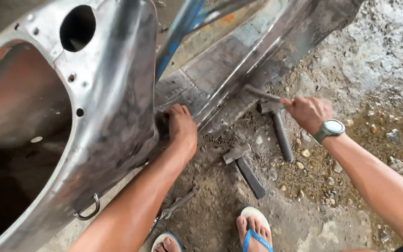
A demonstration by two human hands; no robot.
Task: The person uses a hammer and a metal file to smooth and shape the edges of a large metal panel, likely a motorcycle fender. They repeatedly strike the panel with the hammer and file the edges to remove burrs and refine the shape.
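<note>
Sheet-metal body panel (pixel 239 70) rests on the floor; your left hand (pixel 181 125) presses flat, fingers spread, beside the seam. Your right hand (pixel 308 112), fingers closed, grips a metal rod (pixel 262 93). A slip could likely strike those bracing fingers.

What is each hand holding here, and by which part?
The right hand grips a thin metal rod at its near end. The left hand holds nothing; it presses flat on the bare sheet-metal panel.

left hand (pixel 181 123) palm down with fingers spread, arm extended, right hand (pixel 307 113) clenched in a fist, wrist bent
</note>
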